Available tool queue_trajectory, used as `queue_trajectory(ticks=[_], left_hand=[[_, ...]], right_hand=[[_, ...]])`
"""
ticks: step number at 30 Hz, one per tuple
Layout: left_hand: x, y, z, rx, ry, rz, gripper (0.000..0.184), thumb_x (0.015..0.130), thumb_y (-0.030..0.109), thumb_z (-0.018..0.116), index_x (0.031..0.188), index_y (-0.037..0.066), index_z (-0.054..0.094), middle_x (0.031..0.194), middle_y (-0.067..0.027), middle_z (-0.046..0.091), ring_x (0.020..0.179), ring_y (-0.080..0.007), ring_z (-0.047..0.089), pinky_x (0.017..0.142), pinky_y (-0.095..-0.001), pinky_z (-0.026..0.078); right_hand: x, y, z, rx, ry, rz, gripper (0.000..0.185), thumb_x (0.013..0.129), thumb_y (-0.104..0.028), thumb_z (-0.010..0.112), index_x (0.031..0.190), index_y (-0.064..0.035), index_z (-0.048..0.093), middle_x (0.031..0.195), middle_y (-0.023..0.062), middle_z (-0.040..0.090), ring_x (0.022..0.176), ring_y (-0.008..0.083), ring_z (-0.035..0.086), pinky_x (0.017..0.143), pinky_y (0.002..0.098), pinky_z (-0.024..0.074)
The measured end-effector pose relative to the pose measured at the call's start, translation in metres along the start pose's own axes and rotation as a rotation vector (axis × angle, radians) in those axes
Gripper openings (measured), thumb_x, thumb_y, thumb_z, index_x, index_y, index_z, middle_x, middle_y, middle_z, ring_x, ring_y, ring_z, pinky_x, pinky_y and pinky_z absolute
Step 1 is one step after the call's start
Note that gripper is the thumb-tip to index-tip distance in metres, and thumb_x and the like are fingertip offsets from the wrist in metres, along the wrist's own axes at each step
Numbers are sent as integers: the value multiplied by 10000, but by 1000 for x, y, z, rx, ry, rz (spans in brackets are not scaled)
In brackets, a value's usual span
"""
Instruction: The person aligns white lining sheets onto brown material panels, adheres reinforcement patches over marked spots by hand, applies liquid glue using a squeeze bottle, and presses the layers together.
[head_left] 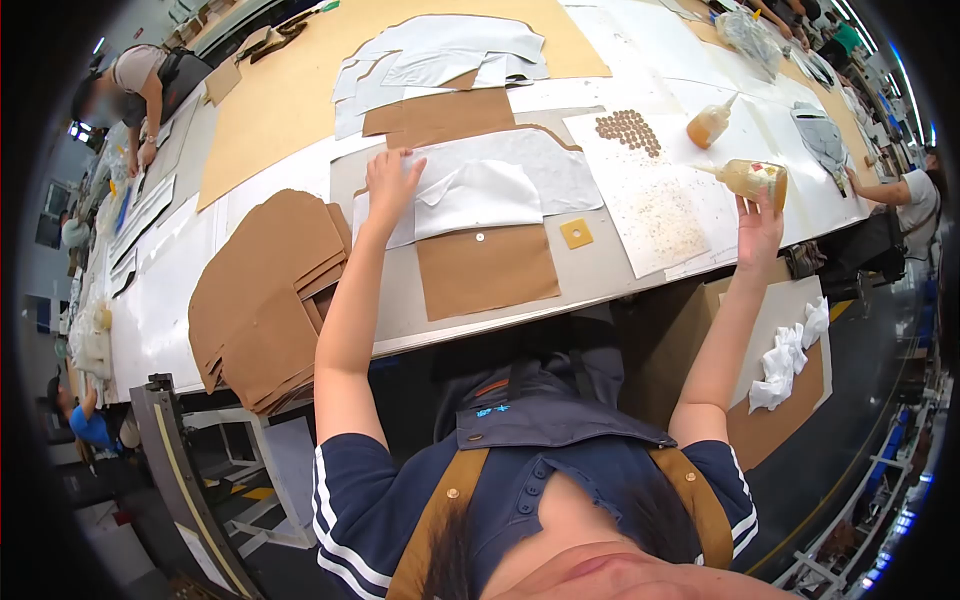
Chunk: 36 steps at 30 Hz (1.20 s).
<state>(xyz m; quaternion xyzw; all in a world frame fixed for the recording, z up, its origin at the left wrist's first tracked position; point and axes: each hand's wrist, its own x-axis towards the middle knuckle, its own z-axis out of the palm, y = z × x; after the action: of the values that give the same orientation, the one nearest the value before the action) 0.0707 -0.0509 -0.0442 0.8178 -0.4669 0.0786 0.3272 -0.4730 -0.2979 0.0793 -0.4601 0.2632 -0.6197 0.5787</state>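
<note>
My right hand (760,225) is wrapped round a glue bottle (752,179) with a thin pointed nozzle, tilted to the left above the table's right part. My left hand (393,178), fingers apart, rests at the left edge of a white sheet piece (480,195). Below that piece extends a brown panel (488,275) with a small round metal-like dot (480,237) near its top. Just right of the panel lies a yellow square (577,234) with a hole in its middle. A second bottle (708,125) leans on the white board (650,215), beside several small brown discs (628,131).
Stacked brown pieces (265,300) overhang the table edge at the left. More white pieces (440,55) lie farther back. One person (140,85) leans over the far left; another person's arm (880,188) reaches in at the right. White crumpled material (780,365) sits below right.
</note>
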Motion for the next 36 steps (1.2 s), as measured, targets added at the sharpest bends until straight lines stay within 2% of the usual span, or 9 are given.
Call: queue_trajectory(ticks=[4, 8, 11, 13, 15, 17, 21, 26, 36], left_hand=[[-42, 11, -32, -103, -211, -76, 423, 933, 483, 710, 1110, 99, 724, 1355, -193, 566, 1343, -389, 426, 1122, -514, 325], [-65, 10, -36, -159, -252, -10, 442, 909, 508, 733, 1106, 113, 729, 1510, -273, 448, 1471, -423, 300, 1189, -537, 226], [-70, 13, -31, -200, -226, -37, 356, 891, 438, 759, 1044, 117, 733, 1572, -225, 419, 1518, -421, 242, 1216, -534, 181], [-66, 7, -22, -250, -170, -68, 347, 870, 435, 776, 1002, 116, 742, 1565, -222, 427, 1503, -425, 261, 1202, -547, 193], [-66, 9, -19, -260, -97, -54, 289, 862, 384, 783, 960, 116, 737, 1525, -175, 488, 1486, -410, 303, 1188, -533, 216], [-67, 13, -19, -255, -60, -19, 276, 864, 372, 781, 949, 114, 734, 1497, -162, 519, 1477, -401, 323, 1179, -530, 226], [-65, 15, -29, -448, -105, -129, 250, 858, 323, 790, 945, 98, 726, 1137, -99, 737, 1203, -282, 600, 1073, -437, 363], [-63, 15, -32, -637, -145, -1, 392, 894, 129, 758, 1214, -53, 624, 795, -27, 651, 786, -86, 603, 781, -249, 501], [-64, 15, -30, -572, -90, 41, 440, 864, 141, 762, 1270, 3, 663, 782, -54, 637, 762, -160, 615, 786, -304, 544]], right_hand=[[-14, -23, 44, 95, -142, 103, 566, 948, -116, 751, 1421, -32, 452, 1358, 149, 574, 1277, 248, 575, 1100, 422, 499], [-32, -10, 86, -681, -212, -216, 603, 896, -170, 828, 1360, -18, 474, 1271, 99, 603, 1152, 160, 610, 994, 292, 513], [-36, 10, 104, -233, -309, 194, 620, 866, -139, 852, 1346, -10, 480, 1240, 96, 618, 1128, 152, 624, 987, 303, 522], [-51, 28, 133, -399, -387, 68, 604, 872, -141, 846, 1336, -4, 486, 1203, 92, 638, 1108, 153, 637, 974, 299, 535], [-70, 36, 162, -494, -485, -41, 598, 880, -156, 840, 1336, -1, 487, 1195, 100, 645, 1112, 159, 640, 969, 297, 542], [-77, 52, 179, -242, -506, 241, 640, 864, -126, 848, 1354, 16, 460, 1226, 123, 638, 1117, 182, 656, 943, 310, 570], [-107, 68, 223, -329, -640, 127, 602, 877, -138, 833, 1351, 0, 489, 1227, 113, 645, 1113, 188, 668, 918, 303, 583], [-125, 103, 241, -253, -719, 247, 592, 880, -195, 842, 1322, 2, 501, 1222, 99, 635, 1100, 158, 660, 938, 295, 569], [-146, 141, 260, -296, -685, 297, 550, 917, -274, 814, 1281, -11, 497, 1158, 97, 645, 1081, 150, 643, 922, 292, 545]])
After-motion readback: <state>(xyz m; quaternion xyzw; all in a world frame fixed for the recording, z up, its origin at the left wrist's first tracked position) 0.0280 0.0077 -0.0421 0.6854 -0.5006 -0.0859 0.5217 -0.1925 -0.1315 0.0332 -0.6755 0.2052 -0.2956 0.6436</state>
